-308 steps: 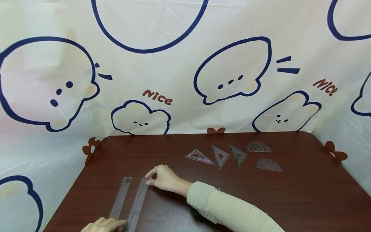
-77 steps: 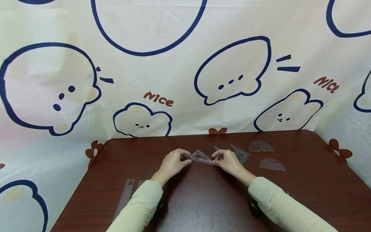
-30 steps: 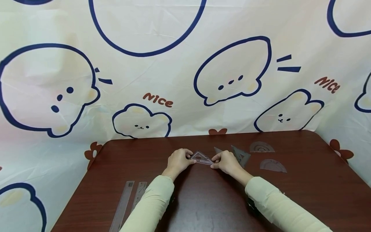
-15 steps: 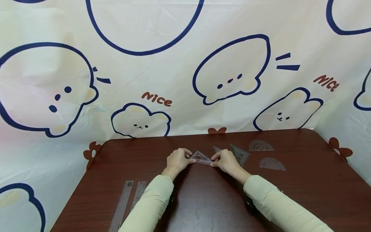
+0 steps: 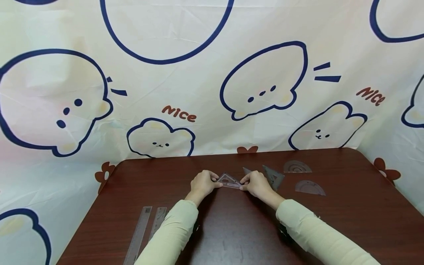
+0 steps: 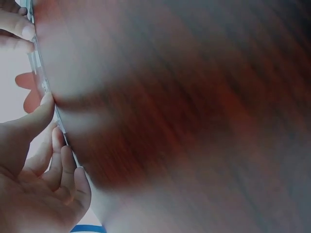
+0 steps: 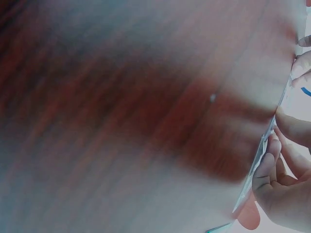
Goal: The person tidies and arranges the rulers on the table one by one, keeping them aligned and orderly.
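A clear triangular set square (image 5: 230,185) with a round hole lies far back on the table, its long edge toward me. My left hand (image 5: 202,185) pinches its left corner between thumb and fingers. At the right corner, my right hand (image 5: 259,184) pinches it the same way. In the left wrist view, the thumb of the left hand (image 6: 34,160) presses at the thin edge of the set square. The right wrist view has the right hand (image 7: 284,179) at that edge, its fingers curled in.
Two clear rulers (image 5: 138,233) lie at the left, one partly under the left sleeve. Behind the right hand are a half-hidden set square (image 5: 246,170) and a greenish set square (image 5: 274,177). Two protractors (image 5: 309,187) lie farther right. A patterned curtain (image 5: 212,92) surrounds the brown table (image 5: 232,235).
Both hands have gone from a ruler at the left to the set square farther back. Since 2.6 seconds ago, the left hand has shifted slightly right; over the last second, almost nothing moves.
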`<state>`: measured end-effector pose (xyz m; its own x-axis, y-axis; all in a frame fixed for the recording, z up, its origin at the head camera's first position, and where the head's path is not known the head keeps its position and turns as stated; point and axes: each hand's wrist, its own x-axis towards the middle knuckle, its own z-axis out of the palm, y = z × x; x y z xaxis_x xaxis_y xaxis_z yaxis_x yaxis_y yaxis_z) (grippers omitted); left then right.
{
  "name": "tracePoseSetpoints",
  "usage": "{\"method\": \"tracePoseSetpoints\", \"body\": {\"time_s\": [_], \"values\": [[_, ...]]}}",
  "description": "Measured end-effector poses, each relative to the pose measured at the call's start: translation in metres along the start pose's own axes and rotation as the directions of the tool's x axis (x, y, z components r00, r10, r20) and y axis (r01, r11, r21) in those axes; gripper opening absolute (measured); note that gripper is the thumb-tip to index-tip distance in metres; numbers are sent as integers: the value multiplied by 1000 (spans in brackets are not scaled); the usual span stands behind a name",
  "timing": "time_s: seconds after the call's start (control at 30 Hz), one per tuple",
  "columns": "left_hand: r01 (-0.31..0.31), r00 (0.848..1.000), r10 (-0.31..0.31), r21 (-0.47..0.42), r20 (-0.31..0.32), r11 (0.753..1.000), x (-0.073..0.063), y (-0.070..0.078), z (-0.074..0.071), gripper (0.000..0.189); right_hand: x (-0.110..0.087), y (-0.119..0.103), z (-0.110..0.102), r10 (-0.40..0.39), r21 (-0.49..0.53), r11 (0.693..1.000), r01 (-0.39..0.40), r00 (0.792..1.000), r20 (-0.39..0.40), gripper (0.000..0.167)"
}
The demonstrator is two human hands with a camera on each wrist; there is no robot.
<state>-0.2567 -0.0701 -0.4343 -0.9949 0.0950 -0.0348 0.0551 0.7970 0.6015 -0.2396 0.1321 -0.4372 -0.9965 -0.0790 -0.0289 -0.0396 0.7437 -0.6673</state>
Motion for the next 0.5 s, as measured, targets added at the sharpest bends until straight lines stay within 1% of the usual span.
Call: {"method": "tracePoseSetpoints", "body": {"time_s": [0.2, 0.37, 0.5], "values": [[3, 1000, -3, -2, 3, 1000, -1, 0, 0, 23, -1, -1, 1, 11, -4, 1000, -11, 1000, 2, 9], [-10, 1000, 10, -16, 26, 1000, -2, -1, -1, 25, 0, -1, 1, 17, 4, 1000, -17, 1000, 3, 9], [-25, 998, 25, -13, 55, 1000, -2, -2, -3, 31, -1, 2, -1, -15, 5, 1000, 15, 1000, 10, 11]]}}
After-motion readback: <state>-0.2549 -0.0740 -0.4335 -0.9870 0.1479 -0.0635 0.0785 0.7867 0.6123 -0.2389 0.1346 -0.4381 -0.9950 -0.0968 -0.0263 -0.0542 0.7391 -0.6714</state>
